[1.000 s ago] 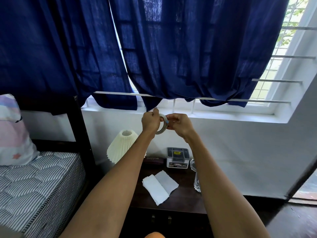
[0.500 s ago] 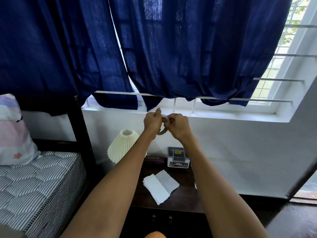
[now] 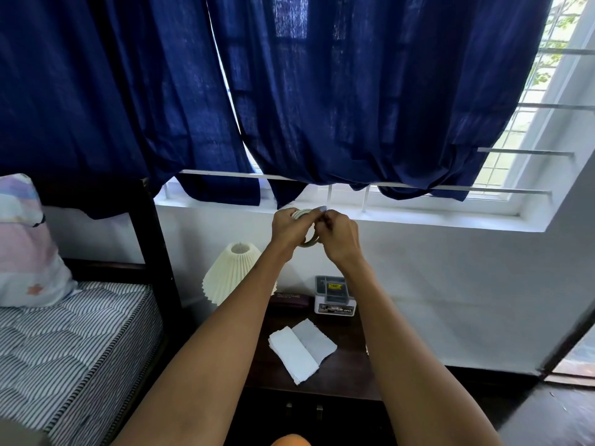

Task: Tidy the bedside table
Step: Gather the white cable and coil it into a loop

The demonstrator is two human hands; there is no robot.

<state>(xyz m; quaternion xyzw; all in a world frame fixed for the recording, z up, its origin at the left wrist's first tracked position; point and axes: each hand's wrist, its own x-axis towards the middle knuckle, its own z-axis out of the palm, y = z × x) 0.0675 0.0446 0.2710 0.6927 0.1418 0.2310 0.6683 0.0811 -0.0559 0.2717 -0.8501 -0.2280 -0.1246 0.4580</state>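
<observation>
Tape roll sits pinched between both hands, raised high above the dark tabletop: left hand wraps its rim, right hand grips its other edge. Below lie a folded white paper and 1 small box.

Pale tape roll held up on edge, dark bedside table below

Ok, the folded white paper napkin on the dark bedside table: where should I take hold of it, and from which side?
Take the folded white paper napkin at its near corner, coming from above on the front side. It lies flat and askew on the dark wooden bedside table, so probably pinch that corner, clear of the small white box behind.
</observation>
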